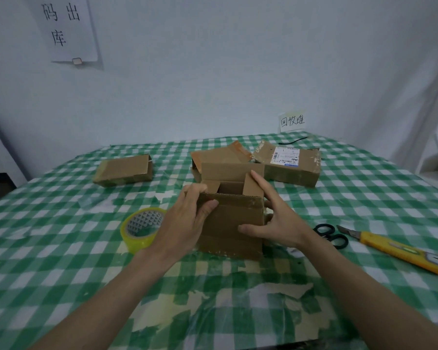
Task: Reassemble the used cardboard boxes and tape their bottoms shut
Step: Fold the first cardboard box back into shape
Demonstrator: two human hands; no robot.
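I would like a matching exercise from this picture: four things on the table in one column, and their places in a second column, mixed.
Things:
1. tape roll
2. scissors
3. knife
4. held box

Places:
A. between both hands
B. far right, yellow handle
C. beside the left hand
D. just right of the right hand

Pairs: 1-C, 2-D, 3-B, 4-A
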